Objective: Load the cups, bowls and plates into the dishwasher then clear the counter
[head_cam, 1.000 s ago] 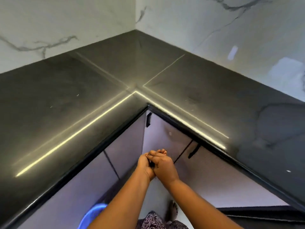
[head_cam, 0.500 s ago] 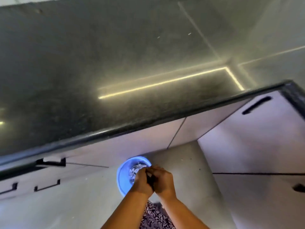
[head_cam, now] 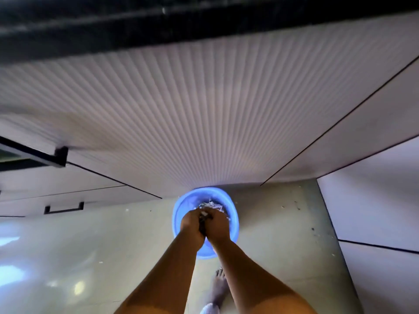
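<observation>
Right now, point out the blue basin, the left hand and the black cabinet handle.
blue basin (head_cam: pixel 184 206): head view, inner left wall.
left hand (head_cam: pixel 192 225): head view, back of the hand.
black cabinet handle (head_cam: pixel 64 210): head view, middle of the bar.

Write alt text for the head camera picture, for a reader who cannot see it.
The left hand and right hand press together around a dark clump over a blue basin of pale scraps on the floor. Behind it stands a ribbed white cabinet front under a black counter edge. A bare foot shows below.
</observation>
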